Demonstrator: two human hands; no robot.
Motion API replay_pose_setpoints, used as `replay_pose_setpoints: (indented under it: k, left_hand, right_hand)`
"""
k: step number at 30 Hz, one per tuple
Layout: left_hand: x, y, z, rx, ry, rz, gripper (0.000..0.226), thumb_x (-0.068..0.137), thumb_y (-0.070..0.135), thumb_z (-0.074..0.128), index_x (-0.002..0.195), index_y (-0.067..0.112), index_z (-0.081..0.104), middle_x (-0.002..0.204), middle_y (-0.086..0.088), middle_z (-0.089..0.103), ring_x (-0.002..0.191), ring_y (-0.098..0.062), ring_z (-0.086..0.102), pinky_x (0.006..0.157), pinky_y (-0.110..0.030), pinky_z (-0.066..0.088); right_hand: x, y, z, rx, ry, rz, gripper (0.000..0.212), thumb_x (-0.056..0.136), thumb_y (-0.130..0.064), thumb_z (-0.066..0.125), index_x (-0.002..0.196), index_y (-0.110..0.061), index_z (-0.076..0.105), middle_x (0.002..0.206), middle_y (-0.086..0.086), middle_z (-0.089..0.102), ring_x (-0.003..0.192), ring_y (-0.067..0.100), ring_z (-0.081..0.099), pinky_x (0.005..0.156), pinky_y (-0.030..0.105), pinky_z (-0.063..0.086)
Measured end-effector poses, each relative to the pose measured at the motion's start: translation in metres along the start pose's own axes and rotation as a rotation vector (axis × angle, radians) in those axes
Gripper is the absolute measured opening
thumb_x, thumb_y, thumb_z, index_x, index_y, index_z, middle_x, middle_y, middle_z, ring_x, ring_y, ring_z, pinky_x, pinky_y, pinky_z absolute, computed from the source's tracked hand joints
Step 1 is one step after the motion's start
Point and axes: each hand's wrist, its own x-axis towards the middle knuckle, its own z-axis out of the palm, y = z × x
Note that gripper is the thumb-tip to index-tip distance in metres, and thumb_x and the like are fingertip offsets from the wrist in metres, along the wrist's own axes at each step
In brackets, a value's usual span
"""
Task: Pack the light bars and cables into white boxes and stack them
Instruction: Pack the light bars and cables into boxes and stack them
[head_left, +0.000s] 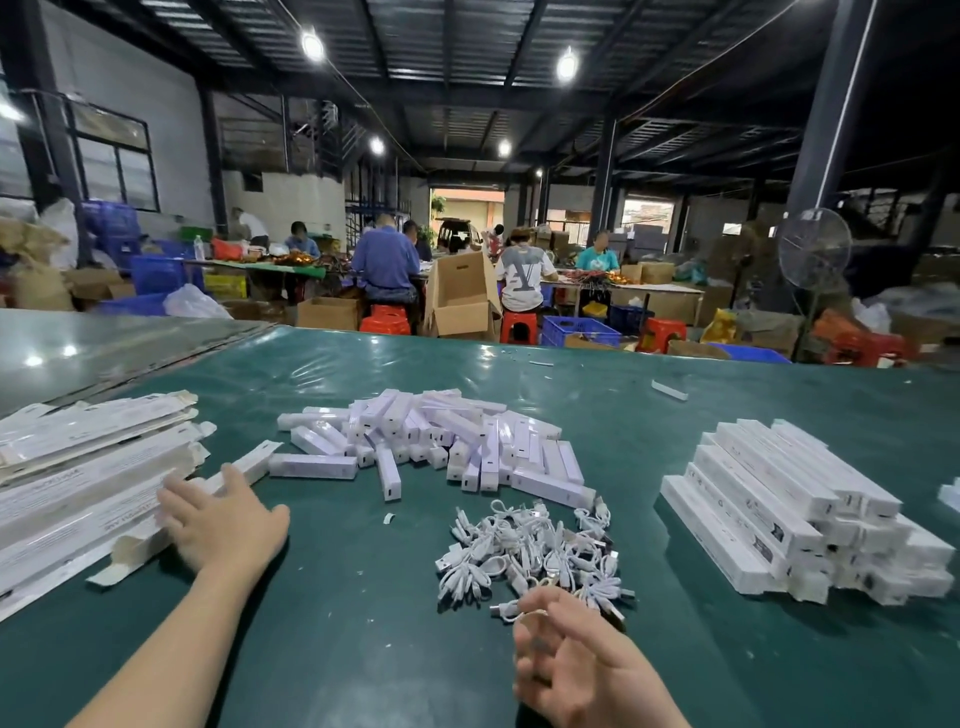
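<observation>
Head view shows the left hand resting with straight, spread fingers on the pile of flat white boxes at the left of the green table. The right hand is at the near edge of the cables. Its fingers are curled but blurred, so I cannot tell if it holds one. The light bars lie heaped behind the cables, and the closed boxes are stacked at the right.

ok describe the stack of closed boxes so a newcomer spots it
On the green table, go to the right end, past the tangled cables. The stack of closed boxes sits there; unlike the jumbled light bars and the flat open boxes on the left, its boxes lie parallel in neat layers.
</observation>
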Motion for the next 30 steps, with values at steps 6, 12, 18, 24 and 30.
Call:
replay_pose_setpoints:
  k: [6,12,18,24,30]
  left_hand:
    - [0.013,-0.018,-0.025,0.18,-0.104,0.078,0.027,0.088,0.016,0.041,0.113,0.018,0.051,0.121,-0.009,0.054,0.114,-0.03,0.046,0.095,-0.036,0.029]
    - [-0.042,0.009,-0.059,-0.562,0.118,0.419,0.015,0.09,0.026,0.055,0.101,0.017,0.057,0.097,-0.005,0.063,0.085,-0.03,0.056,0.066,-0.034,0.037]
    - [-0.153,0.053,-0.081,-0.906,-0.15,1.016,0.027,0.073,0.039,0.065,0.097,0.036,0.053,0.089,0.019,0.061,0.081,-0.003,0.056,0.074,-0.023,0.047]
    - [-0.188,0.049,-0.041,-0.714,0.024,1.433,0.039,0.065,0.021,0.075,0.103,0.018,0.069,0.097,0.006,0.067,0.088,-0.011,0.062,0.076,-0.019,0.048]
    - [-0.162,0.028,-0.037,-1.191,-0.437,0.785,0.021,0.061,0.022,0.072,0.077,0.036,0.071,0.068,0.014,0.066,0.06,-0.004,0.055,0.061,-0.016,0.044]
  right_hand:
    - [0.001,0.001,0.0,-0.014,-0.027,0.002,0.071,0.013,-0.017,0.094,0.074,0.0,0.061,0.061,0.016,0.053,0.05,0.021,0.049,0.049,0.028,0.043]
    - [0.002,0.003,0.0,-0.025,0.007,-0.02,0.071,0.015,-0.016,0.093,0.078,0.002,0.065,0.063,0.016,0.055,0.051,0.021,0.052,0.046,0.029,0.047]
    - [0.008,0.014,0.007,-0.011,0.191,-0.195,0.086,0.038,-0.031,0.09,0.113,-0.003,0.058,0.085,0.011,0.066,0.082,0.028,0.06,0.073,0.043,0.049]
    - [0.006,0.014,0.006,0.165,0.221,-0.293,0.035,0.066,-0.01,0.057,0.1,-0.002,0.057,0.08,0.019,0.07,0.065,0.028,0.068,0.053,0.038,0.057]
    - [0.022,-0.003,-0.003,0.257,0.221,-0.308,0.014,0.085,-0.019,0.049,0.087,-0.009,0.058,0.076,0.015,0.071,0.063,0.026,0.07,0.052,0.037,0.058]
